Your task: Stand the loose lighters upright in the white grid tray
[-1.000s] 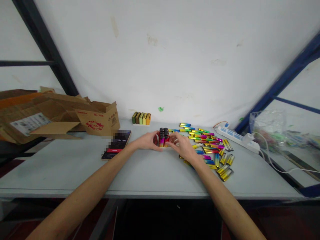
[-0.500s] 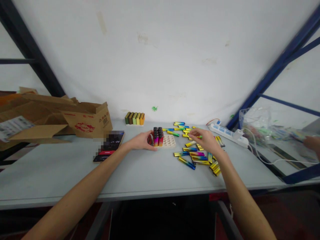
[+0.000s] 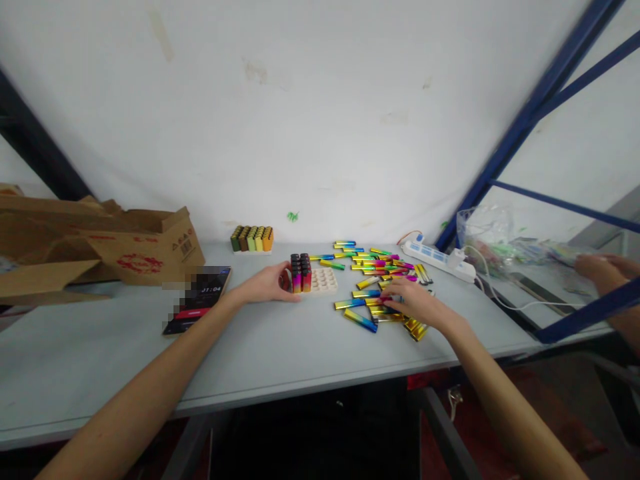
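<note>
Black-topped lighters (image 3: 301, 274) in pink, purple and orange stand upright in the left part of a white tray (image 3: 326, 281); open round cells show in its right part. My left hand (image 3: 270, 283) curves around the tray's left end, thumb in front and fingers behind, closed against the lighters. To the right, metallic lighters (image 3: 361, 321) in yellow, blue, green and pink lie scattered in a loose pile. My right hand (image 3: 407, 299) is low over this pile, fingertips closed on a lighter (image 3: 379, 301); the fingers partly hide it.
Another tray of yellow, green and brown lighters (image 3: 252, 239) stands by the wall. On the left are an open cardboard box (image 3: 145, 250) and a phone (image 3: 203, 297). A power strip (image 3: 440, 260) with a white cable lies right. Another person's hands (image 3: 607, 273) are beyond the blue frame.
My right hand has moved down toward the near side of the loose lighters. My left hand stays at the tray. The whole view has shifted a little to the right.
</note>
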